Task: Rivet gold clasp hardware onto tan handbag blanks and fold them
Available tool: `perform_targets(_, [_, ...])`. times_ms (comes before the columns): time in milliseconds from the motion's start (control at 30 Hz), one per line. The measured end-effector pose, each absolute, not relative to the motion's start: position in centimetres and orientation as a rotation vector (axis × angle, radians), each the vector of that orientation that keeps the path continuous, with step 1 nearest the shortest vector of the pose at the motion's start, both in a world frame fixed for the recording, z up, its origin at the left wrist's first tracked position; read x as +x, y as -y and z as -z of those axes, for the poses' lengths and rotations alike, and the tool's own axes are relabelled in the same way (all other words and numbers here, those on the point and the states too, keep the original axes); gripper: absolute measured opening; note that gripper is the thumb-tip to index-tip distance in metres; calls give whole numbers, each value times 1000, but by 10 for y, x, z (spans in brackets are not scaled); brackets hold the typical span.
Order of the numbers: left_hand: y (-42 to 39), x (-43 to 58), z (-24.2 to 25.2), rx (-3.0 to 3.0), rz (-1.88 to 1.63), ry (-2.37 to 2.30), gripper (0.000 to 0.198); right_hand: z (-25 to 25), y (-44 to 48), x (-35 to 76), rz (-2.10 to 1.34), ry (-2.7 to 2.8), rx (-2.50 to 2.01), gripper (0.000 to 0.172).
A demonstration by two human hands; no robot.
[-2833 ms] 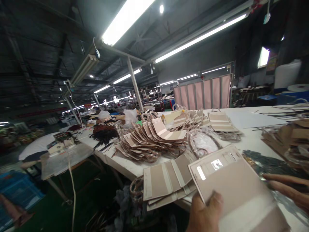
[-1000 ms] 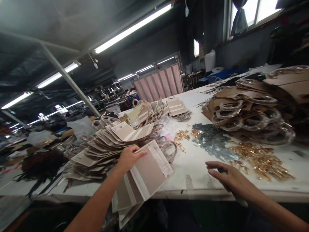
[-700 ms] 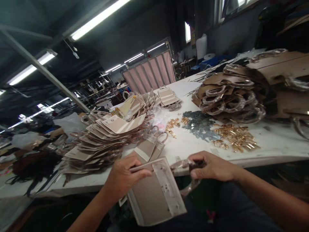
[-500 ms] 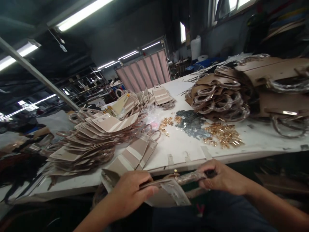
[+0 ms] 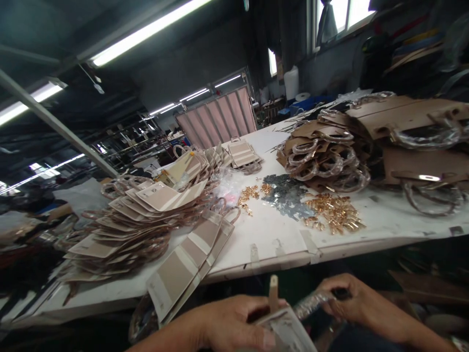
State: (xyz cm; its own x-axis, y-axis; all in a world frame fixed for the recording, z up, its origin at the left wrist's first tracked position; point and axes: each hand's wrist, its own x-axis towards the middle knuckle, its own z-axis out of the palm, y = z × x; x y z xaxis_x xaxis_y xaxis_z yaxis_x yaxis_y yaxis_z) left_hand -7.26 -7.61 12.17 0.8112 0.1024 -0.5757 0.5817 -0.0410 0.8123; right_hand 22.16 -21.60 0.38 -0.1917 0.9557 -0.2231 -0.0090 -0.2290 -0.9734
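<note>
Below the table's front edge, my left hand [image 5: 234,322] is closed on a beige bag panel [image 5: 291,333] with a pale strip across it. A short brown strap tab [image 5: 273,292] with a small metal bit at its tip sticks up beside my left fingers. My right hand [image 5: 350,300] is wrapped round the panel's plastic-wrapped handle [image 5: 311,304], beside a dark opening in the grip. Two similar panels [image 5: 190,261] lean over the table edge left of my hands. The lower part of the held panel is cut off by the frame.
Stacked beige bag panels [image 5: 120,239] cover the table's left. Gold fittings [image 5: 333,212] and grey metal plates [image 5: 287,195] lie in loose heaps mid-table. Brown panels with wrapped handles [image 5: 330,146] are piled on the right. A pink-panelled screen [image 5: 220,117] stands behind.
Both hands have moved lower in view, and the held panel has turned with them. The strap tab now points upward. The table scene has shifted slightly left and down.
</note>
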Motion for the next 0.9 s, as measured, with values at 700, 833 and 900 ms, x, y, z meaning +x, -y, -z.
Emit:
perform_targets(700, [-38,1,-19,2127,-51,-880,57,20,170,234,-500,1346,-1873,47])
perform_targets(833, [-49,3,-15,2097,-34,-807,55,4,147,214,-248,1650,-1862,41])
perform_targets(900, [-54,4,-14,2096,-21,-787,55,-2,127,202,-268,1834,-1898,39])
